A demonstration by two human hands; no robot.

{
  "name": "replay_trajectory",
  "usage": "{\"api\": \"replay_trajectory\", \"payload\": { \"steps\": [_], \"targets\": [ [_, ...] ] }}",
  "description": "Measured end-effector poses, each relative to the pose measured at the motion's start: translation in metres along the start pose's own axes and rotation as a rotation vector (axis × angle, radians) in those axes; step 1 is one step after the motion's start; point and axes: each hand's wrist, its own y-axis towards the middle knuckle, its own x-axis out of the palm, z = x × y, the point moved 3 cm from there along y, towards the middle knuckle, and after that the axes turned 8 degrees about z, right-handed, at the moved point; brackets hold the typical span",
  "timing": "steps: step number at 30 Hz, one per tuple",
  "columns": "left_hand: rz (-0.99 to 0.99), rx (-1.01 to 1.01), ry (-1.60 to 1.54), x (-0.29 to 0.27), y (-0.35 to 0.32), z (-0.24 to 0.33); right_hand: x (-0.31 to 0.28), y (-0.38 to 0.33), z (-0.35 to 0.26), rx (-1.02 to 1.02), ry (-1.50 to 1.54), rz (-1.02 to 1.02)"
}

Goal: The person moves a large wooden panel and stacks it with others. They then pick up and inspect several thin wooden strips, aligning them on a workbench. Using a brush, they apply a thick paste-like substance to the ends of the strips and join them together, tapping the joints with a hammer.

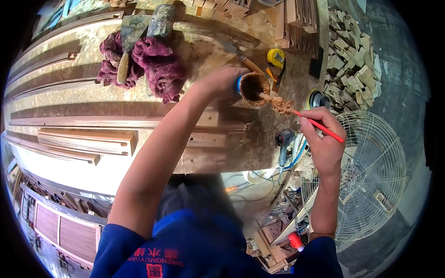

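Fingers of the left hand [221,81] grasp a small cup [252,87] upper centre of frame, over the bench [139,111]. Right hand [324,139] fingers pinch a red brush [320,126], its clogged bristles at the cup's rim.

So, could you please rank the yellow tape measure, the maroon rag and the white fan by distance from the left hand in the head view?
1. Yellow tape measure, just right of the left hand.
2. Maroon rag, to its left on the bench.
3. White fan, far lower right, off the bench.
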Motion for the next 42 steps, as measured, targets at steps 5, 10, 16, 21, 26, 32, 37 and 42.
{"api": "replay_trajectory", "payload": {
  "steps": [5,10,16,21,26,32,37,42],
  "targets": [
    [0.004,-0.002,0.038,-0.001,-0.001,0.002,-0.003,-0.008,0.008,0.114,0.199,0.053],
    [0.061,0.034,0.051,0.001,-0.004,0.001,-0.009,-0.015,0.007,0.053,0.134,0.024],
    [0.052,-0.043,0.132,-0.006,-0.009,0.011,-0.023,-0.027,0.029,0.113,0.328,0.103],
    [0.165,-0.185,0.553,-0.022,-0.073,0.059,-0.026,-0.034,0.071,0.284,0.542,0.248],
    [0.184,0.147,0.818,0.043,-0.123,0.096,-0.016,-0.035,0.107,0.334,0.748,0.306],
    [-0.07,-0.032,0.944,0.095,-0.107,0.058,-0.015,-0.052,0.146,0.387,0.863,0.258],
    [-0.149,-0.091,0.91,0.081,-0.094,0.103,-0.027,-0.092,0.185,0.482,1.208,0.359],
    [0.083,0.011,0.782,0.033,-0.113,0.21,-0.005,-0.135,0.212,0.553,1.451,0.305]
  ]
}}
